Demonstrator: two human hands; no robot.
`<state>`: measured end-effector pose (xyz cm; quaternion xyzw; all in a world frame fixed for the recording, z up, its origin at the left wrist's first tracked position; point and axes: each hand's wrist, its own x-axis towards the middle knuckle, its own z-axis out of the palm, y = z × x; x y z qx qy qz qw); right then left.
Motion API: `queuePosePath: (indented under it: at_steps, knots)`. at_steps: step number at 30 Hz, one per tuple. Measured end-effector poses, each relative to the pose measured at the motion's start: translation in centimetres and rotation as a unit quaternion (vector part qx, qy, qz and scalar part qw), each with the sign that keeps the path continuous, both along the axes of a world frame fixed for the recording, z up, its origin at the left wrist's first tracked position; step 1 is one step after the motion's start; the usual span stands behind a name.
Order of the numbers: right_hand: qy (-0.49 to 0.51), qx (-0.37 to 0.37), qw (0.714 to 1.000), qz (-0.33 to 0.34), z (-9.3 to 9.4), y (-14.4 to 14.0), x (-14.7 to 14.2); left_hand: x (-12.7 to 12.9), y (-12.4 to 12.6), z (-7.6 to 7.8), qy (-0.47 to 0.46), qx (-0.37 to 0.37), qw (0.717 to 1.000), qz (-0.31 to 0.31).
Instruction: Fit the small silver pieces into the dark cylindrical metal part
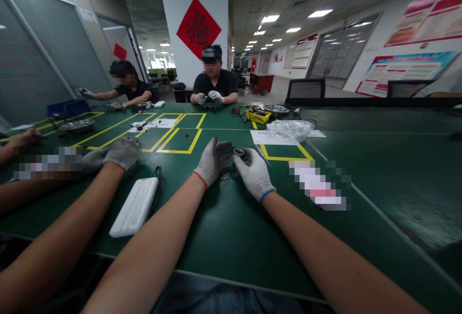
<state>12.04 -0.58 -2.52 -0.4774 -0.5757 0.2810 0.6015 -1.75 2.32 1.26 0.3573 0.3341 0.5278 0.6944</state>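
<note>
My right hand (255, 173), in a white knit glove with a blue cuff, pinches a small round metal ring-like part (238, 151) between thumb and fingers. Beside it, my left hand (213, 161) wears a similar glove with an orange cuff. Its fingers are stretched towards the part, and whether they touch it I cannot tell. Several small metal rings (225, 176) lie on the green table (231, 227) just below my hands. A thin metal tool (263, 155) rests behind my right hand, partly hidden by it.
A white power bank (135, 207) with a black cable lies left of my forearm; a co-worker's gloved hand (123, 153) is beyond it. Clear plastic bags (290, 131), a yellow tray (258, 115) and a blurred-out item (319, 185) are at right. Two people sit opposite.
</note>
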Motion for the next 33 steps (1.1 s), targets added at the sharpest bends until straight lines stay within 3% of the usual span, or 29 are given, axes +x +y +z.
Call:
queuePosePath:
  at_steps: [9, 16, 22, 33]
  knots:
    - [-0.009, -0.015, 1.0, 0.002, -0.2, 0.2, 0.0, -0.1, 0.7, -1.4, 0.038, -0.032, 0.999, -0.007]
    - [-0.008, -0.006, 1.0, 0.0, -0.2, 0.3, 0.0, -0.2, 0.5, -1.1, 0.037, -0.027, 0.999, -0.014]
    - [0.011, -0.002, 1.0, 0.001, -0.3, 0.3, -0.1, 0.3, -0.1, -0.3, -0.008, -0.011, 1.0, -0.012]
    - [0.03, -0.024, 0.999, 0.007, -0.6, 0.6, 0.1, 2.1, -0.3, -1.6, -0.043, -0.006, 0.999, -0.03]
